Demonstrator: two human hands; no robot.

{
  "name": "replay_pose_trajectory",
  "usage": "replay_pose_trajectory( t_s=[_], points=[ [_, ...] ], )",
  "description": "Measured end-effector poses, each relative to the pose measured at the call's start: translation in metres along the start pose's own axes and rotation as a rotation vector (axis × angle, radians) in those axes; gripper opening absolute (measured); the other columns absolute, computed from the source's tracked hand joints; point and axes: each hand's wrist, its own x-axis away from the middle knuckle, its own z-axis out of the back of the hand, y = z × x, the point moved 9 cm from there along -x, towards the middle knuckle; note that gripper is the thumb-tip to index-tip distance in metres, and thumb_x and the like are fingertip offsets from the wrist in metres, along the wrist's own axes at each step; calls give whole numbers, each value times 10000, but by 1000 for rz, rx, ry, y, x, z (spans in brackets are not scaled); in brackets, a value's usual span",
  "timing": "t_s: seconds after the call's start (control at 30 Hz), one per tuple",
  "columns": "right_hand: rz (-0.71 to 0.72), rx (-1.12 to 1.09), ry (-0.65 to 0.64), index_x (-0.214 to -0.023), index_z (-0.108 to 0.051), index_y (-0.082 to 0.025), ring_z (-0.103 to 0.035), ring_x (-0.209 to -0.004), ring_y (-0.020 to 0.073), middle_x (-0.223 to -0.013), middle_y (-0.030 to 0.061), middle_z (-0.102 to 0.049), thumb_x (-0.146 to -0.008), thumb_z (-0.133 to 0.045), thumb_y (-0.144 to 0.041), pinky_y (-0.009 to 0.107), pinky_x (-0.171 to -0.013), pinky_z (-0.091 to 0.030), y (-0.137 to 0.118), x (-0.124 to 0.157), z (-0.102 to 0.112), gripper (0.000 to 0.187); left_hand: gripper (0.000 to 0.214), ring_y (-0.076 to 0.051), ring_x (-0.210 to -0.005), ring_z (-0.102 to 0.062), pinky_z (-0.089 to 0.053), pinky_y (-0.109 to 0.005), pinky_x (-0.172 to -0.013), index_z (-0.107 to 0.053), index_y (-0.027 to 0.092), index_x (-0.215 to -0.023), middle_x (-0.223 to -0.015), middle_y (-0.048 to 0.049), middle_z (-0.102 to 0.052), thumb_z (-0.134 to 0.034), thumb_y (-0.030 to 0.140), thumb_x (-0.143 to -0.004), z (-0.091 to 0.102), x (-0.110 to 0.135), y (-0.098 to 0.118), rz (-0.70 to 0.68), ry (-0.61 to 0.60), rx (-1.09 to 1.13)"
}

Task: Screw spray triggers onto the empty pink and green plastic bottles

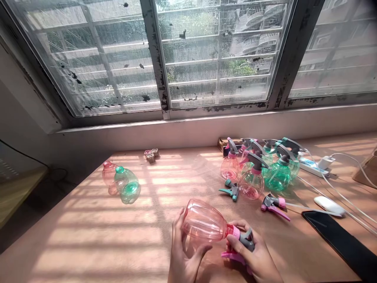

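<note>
A clear pink spray bottle (204,220) lies tilted on its side between my hands, near the front of the table. My left hand (184,251) cups its wide bottom end, fingers behind it and thumb beneath. At the neck, my right hand (255,251) grips the grey-and-pink spray head (246,239), its collar against the bottle's mouth. The pink trigger (234,256) points down toward the table. Whether the collar is fully screwed on, I cannot tell. Beyond my right hand lie a loose grey-and-pink spray head (272,204) and a grey-and-green spray head (231,189).
Several spray bottles with heads (278,173) stand grouped at the back right. Headless pink (108,169) and green (126,181) bottles are at the left. A power strip (313,167), a white case (328,205), cables and a black phone (338,239) occupy the right side.
</note>
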Motion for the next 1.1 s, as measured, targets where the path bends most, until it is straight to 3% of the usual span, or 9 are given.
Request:
replay_pose_trajectory(
  t_s=[0.1,0.27,0.5,0.6,0.7,0.9,1.1],
  points=[
    [-8,13,-16,-1018,-691,-190,-664,-584,170,-655,-17,-693,-689,-960,-564,295,-513,-631,-2,2,-5,566,902,-369,-1496,-491,-402,-451,-1247,-527,312,-1491,-1582,-104,-555,-940,469,-704,-1,-1,1,62,-10,57],
    [-37,1,-7,-1002,-701,-178,-650,-578,162,-662,-21,-694,-641,-986,-563,320,-527,-648,-3,3,-7,599,795,-347,-1444,-553,-474,-430,-1190,-536,286,-1478,-1583,-117,-561,-855,534,-794,2,-3,6,146,29,52],
    [-30,-22,15,-1001,-708,-178,-673,-611,179,-654,-4,-698,-676,-964,-563,304,-574,-634,-6,3,-1,565,713,-332,-1486,-509,-437,-409,-1218,-587,312,-1443,-1678,-80,-442,-866,434,-798,3,-4,8,63,14,-21],
    [-22,-25,0,-987,-712,-181,-671,-604,165,-655,-6,-708,-673,-974,-547,288,-592,-636,-5,3,-3,549,791,-334,-1471,-525,-462,-402,-1197,-544,328,-1478,-1687,-82,-430,-889,436,-774,2,-3,7,70,4,1],
    [-31,-20,-14,-992,-711,-183,-664,-568,165,-653,-24,-691,-656,-983,-548,301,-547,-636,-2,3,-7,565,885,-354,-1477,-519,-462,-415,-1201,-500,305,-1511,-1672,-115,-456,-904,481,-744,0,-2,7,89,12,56],
    [-30,-6,-4,-985,-697,-197,-685,-544,182,-675,-30,-683,-636,-984,-570,304,-497,-618,-2,3,-8,586,793,-372,-1472,-525,-441,-462,-1217,-558,286,-1464,-1644,-135,-497,-872,519,-774,2,-3,7,140,53,76],
    [-65,-36,16,-1003,-694,-200,-668,-606,160,-653,-13,-699,-657,-971,-586,260,-548,-611,-7,4,-4,589,759,-356,-1402,-597,-469,-466,-1193,-576,292,-1448,-1561,-120,-591,-879,474,-777,0,-2,1,159,-8,76]
  ],
)
